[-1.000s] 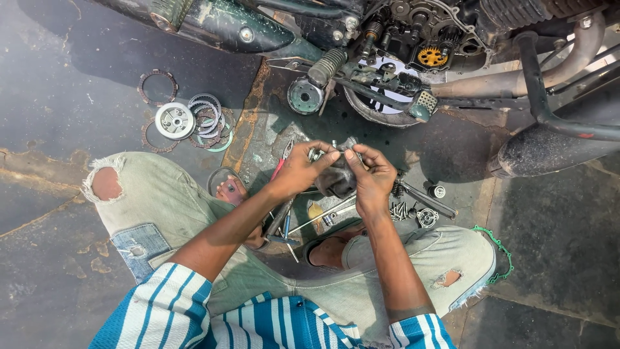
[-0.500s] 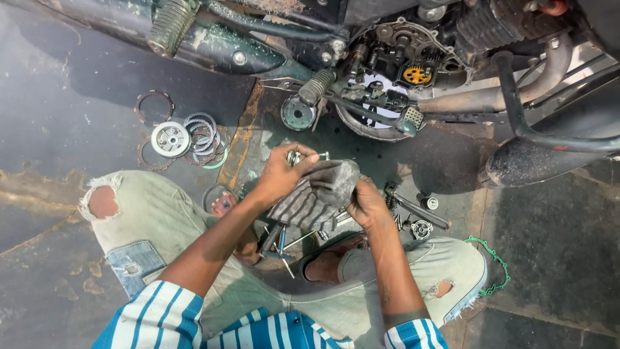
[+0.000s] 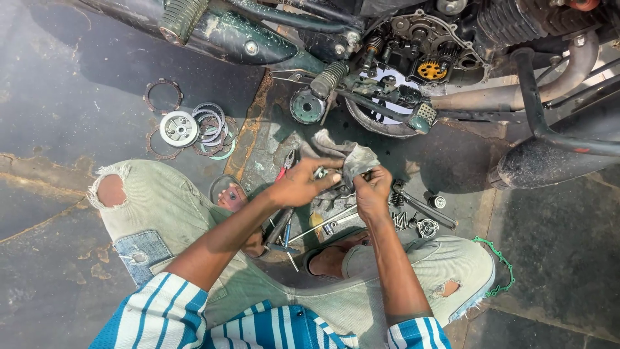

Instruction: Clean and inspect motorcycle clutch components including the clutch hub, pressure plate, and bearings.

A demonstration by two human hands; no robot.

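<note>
I squat beside a motorcycle with its engine side opened [image 3: 420, 52]. My left hand [image 3: 298, 184] pinches a small metal part [image 3: 319, 172] between thumb and fingers. My right hand [image 3: 372, 190] grips a dirty grey rag [image 3: 345, 155] that drapes over the part, so both hands meet at it above the ground. Most of the part is hidden by rag and fingers. Below my hands lie loose tools, among them red-handled pliers [image 3: 286, 163] and a long wrench [image 3: 423, 210].
Clutch plates and a round hub [image 3: 179, 128] lie at the left on the dark floor. A round metal cover [image 3: 306, 105] sits under the footpeg. Small bolts and a gear [image 3: 426, 227] lie at the right, beside a green gasket [image 3: 504, 265]. The exhaust pipe [image 3: 549, 155] runs at the right.
The rag, bunched over both hands half a second ago, now hangs from my right hand above the part. A second ago my hands held the part with no rag over it.
</note>
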